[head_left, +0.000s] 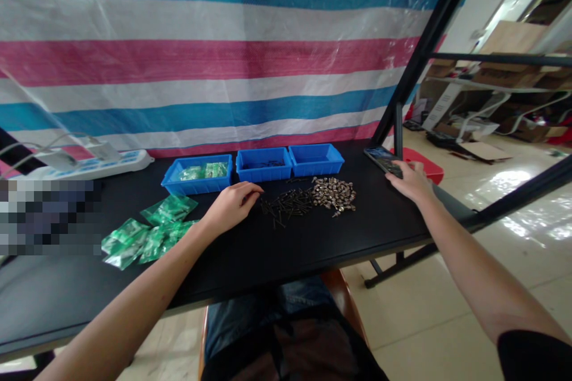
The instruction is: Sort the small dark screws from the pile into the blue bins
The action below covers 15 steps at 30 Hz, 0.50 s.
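My left hand (230,205) rests on the black table (290,244), fingers curled together, fingertips close to a pile of dark screws (288,203). Whether it pinches a screw I cannot make out. Right of that pile lies a heap of silvery small parts (335,193). My right hand (411,180) lies flat, fingers stretched, on a phone (383,159) at the table's far right edge. Three blue bins stand at the back: the left bin (199,175) holds green packets, the middle bin (264,165) holds a few dark screws, the right bin (316,159) looks bare.
Several green packets (149,232) lie loose on the table's left. A white power strip (89,164) with cables sits at the back left. A striped tarp hangs behind. A black frame post (429,41) rises at the right; a red stool (424,164) stands beyond the edge.
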Each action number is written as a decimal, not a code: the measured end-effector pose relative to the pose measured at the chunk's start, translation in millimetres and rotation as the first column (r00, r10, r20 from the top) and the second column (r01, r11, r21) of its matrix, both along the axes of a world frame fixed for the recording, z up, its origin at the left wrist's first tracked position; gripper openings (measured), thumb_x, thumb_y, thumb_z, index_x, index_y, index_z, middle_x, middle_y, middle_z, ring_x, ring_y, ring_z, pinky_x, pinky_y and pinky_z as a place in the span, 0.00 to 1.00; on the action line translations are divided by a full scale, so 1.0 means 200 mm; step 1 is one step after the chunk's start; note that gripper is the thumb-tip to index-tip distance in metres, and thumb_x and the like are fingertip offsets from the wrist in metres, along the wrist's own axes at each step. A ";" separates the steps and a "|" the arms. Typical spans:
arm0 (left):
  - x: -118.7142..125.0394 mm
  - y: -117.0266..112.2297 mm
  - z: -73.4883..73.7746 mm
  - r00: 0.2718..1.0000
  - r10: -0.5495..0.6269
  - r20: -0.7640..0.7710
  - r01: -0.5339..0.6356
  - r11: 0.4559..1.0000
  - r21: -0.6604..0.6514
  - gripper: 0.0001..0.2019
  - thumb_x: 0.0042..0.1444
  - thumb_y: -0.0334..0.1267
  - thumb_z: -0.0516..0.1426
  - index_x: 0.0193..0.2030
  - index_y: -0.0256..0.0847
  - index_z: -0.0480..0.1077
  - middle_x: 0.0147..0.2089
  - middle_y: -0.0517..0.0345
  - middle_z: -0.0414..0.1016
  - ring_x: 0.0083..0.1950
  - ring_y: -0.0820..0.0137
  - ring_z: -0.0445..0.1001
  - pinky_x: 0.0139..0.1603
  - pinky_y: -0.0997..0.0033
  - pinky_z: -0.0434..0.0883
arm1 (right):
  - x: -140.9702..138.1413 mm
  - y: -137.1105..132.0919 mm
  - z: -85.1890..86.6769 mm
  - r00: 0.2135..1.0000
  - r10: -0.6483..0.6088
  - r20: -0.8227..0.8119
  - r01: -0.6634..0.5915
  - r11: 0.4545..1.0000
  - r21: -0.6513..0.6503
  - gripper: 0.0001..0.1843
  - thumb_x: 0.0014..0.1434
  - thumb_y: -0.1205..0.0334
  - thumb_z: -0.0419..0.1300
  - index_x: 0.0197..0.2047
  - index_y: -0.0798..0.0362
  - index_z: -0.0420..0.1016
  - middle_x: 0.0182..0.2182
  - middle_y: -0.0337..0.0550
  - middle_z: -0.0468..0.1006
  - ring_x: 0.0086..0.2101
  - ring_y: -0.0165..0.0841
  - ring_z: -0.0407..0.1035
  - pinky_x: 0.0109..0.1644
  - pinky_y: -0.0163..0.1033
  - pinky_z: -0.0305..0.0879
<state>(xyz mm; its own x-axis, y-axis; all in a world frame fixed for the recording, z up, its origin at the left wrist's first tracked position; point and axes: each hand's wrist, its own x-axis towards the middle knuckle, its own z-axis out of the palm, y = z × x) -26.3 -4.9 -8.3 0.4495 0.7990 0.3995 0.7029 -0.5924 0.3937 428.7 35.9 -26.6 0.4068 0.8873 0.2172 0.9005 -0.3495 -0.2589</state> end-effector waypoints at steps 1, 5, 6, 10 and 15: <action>0.00 0.00 0.00 1.000 -0.001 -0.001 0.001 1.000 -0.001 0.12 0.58 0.37 0.48 0.41 0.38 0.71 0.38 0.56 0.75 0.34 0.71 0.72 0.37 0.73 0.68 | -0.01 0.00 0.01 1.000 0.000 0.000 0.000 1.000 -0.008 0.27 0.56 0.47 0.50 0.58 0.44 0.60 0.55 0.54 0.54 0.53 0.54 0.56 0.54 0.58 0.53; 0.00 0.00 -0.01 1.000 -0.011 0.000 0.011 1.000 -0.004 0.12 0.58 0.37 0.48 0.40 0.38 0.71 0.39 0.56 0.75 0.35 0.71 0.72 0.37 0.73 0.68 | -0.03 -0.01 0.02 1.000 0.006 0.008 -0.006 1.000 -0.018 0.28 0.56 0.48 0.50 0.59 0.44 0.59 0.54 0.53 0.54 0.53 0.53 0.57 0.55 0.57 0.54; 0.00 0.01 -0.01 1.000 -0.013 -0.001 0.013 1.000 -0.004 0.12 0.59 0.37 0.48 0.40 0.38 0.71 0.39 0.56 0.75 0.35 0.71 0.72 0.37 0.73 0.68 | -0.03 -0.01 0.02 1.000 0.007 0.008 -0.007 1.000 -0.023 0.28 0.56 0.48 0.50 0.59 0.45 0.59 0.54 0.54 0.54 0.53 0.54 0.57 0.55 0.57 0.53; -0.01 0.01 -0.01 1.000 -0.013 -0.005 0.013 1.000 -0.004 0.12 0.59 0.37 0.48 0.41 0.38 0.71 0.39 0.56 0.75 0.35 0.71 0.71 0.38 0.73 0.68 | -0.03 -0.01 0.03 1.000 0.016 0.010 -0.016 0.999 -0.028 0.27 0.56 0.48 0.49 0.59 0.44 0.60 0.55 0.53 0.53 0.54 0.54 0.56 0.55 0.58 0.53; 0.00 0.00 -0.01 1.000 -0.014 -0.008 0.014 1.000 -0.012 0.12 0.59 0.37 0.48 0.41 0.38 0.71 0.39 0.56 0.75 0.35 0.71 0.71 0.38 0.73 0.68 | -0.02 0.00 0.02 1.000 0.014 0.013 -0.013 0.999 -0.037 0.27 0.56 0.48 0.49 0.58 0.42 0.60 0.56 0.52 0.53 0.53 0.55 0.57 0.55 0.60 0.54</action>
